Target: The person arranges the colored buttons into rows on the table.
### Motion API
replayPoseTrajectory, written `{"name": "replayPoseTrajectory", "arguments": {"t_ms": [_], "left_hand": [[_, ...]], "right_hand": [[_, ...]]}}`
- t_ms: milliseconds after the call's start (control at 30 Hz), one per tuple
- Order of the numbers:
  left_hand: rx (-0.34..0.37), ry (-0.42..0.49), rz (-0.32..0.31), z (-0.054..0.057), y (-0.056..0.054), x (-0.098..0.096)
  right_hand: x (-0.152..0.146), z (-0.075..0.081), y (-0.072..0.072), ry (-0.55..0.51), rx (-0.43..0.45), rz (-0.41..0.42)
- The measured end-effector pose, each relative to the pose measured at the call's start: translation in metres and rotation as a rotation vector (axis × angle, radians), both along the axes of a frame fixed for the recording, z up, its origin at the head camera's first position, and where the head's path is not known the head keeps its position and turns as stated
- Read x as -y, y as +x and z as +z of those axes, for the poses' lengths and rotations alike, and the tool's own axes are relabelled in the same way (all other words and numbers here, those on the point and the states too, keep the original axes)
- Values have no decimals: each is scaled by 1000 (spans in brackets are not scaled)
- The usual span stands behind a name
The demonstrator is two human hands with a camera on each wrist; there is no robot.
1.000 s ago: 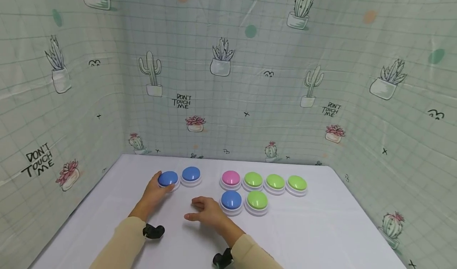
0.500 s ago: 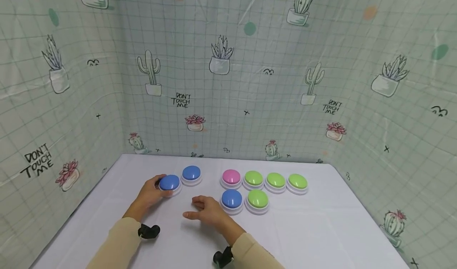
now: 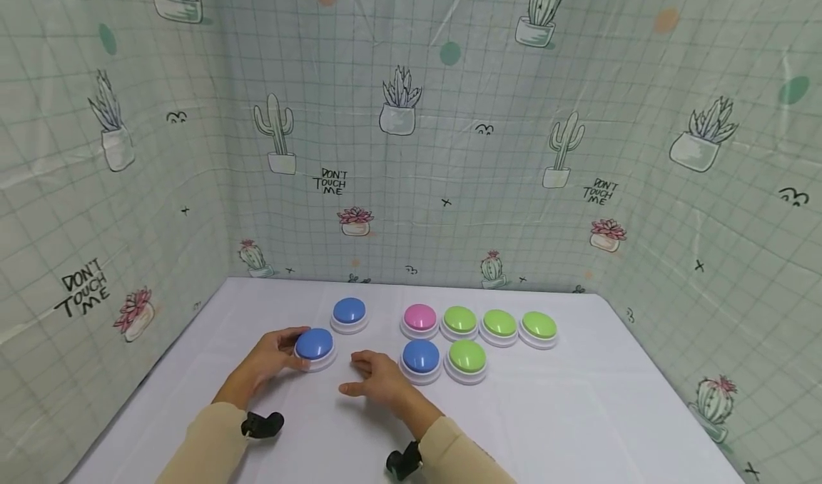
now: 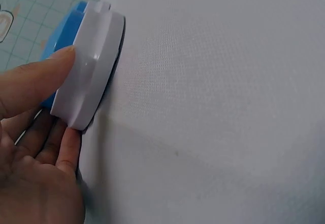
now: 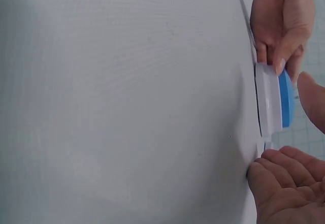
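My left hand (image 3: pixel 272 359) grips a blue push button (image 3: pixel 315 345) with a white round base, thumb on the near side and fingers round the far left side. In the left wrist view the thumb presses the rim of the white base (image 4: pixel 89 66), which sits low over the table. My right hand (image 3: pixel 379 384) holds nothing; its thumb and fingers are spread apart, facing the gripped button. Just right of it stands another blue button (image 3: pixel 421 357), partly beside the wrist. A further blue button (image 3: pixel 349 311) stands behind the gripped one.
A pink button (image 3: pixel 420 318) and several green buttons (image 3: pixel 460 320) form a row at the back right, with one green button (image 3: pixel 467 357) in front. Cloth walls (image 3: pixel 449 148) with cactus prints enclose the white table (image 3: pixel 578 412) on three sides.
My left hand has drawn the gripped blue button toward me and slightly right, away from the blue one behind it. The right hand has stayed nearly still.
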State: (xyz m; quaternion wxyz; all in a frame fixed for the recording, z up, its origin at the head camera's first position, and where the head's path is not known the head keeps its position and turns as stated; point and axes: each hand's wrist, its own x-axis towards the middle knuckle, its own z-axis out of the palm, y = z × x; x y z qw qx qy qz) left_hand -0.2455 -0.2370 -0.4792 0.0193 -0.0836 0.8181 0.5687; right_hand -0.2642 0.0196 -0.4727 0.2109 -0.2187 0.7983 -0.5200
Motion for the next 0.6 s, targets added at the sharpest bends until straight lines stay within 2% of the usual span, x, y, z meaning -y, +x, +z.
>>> {"name": "replayPoseTrajectory", "arguments": {"t_ms": [233,400,600], "left_hand": [[9,87,-86,3,13,1],[11,99,-91,4,18,-4],[5,119,-102,0,25,-9]], "right_hand": [[0,-3,2,-33,16,-31],[-1,-3,2,-50,25,-35],[0,-2,4,-89,56,-34]]}}
